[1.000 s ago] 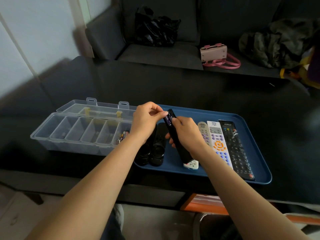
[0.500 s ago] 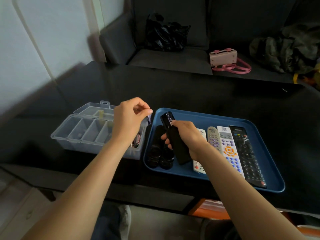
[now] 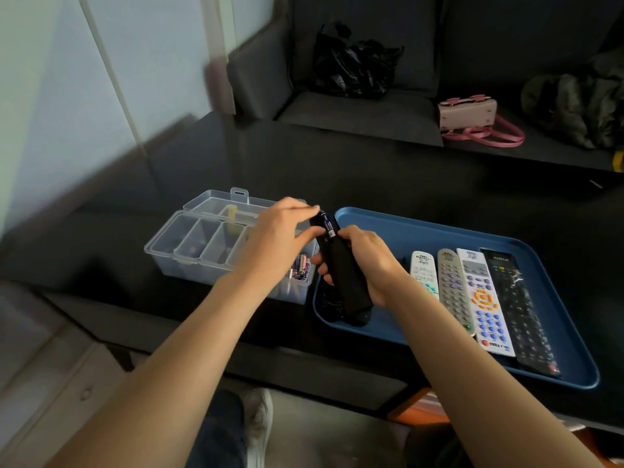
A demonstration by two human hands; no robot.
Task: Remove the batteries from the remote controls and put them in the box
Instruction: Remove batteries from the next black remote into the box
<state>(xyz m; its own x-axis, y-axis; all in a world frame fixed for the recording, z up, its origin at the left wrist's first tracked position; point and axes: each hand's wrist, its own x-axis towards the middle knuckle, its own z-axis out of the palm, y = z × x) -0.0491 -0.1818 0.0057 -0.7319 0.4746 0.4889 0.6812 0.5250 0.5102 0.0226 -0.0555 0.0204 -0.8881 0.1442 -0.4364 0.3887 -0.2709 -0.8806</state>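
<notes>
Forearms reach forward from below, both bare. Nearest, the right hand [image 3: 366, 261] wraps its curled fingers round the black remote [image 3: 341, 268], held above the near-left corner of the tray [image 3: 506, 238]. The remote's long axis runs from near-right up to far-left, so its open end with a battery [image 3: 328, 225] showing lies just beyond the right hand and directly before the left. The left hand [image 3: 282, 238] is the one at that end: thumb and fingers close toward the battery, touching it or nearly, though blur hides whether they pinch it. Under the left hand sits the box [image 3: 189, 244], loose batteries [image 3: 301, 265] in its nearest compartment. Four more remotes [image 3: 472, 292] lie right of the right hand.
</notes>
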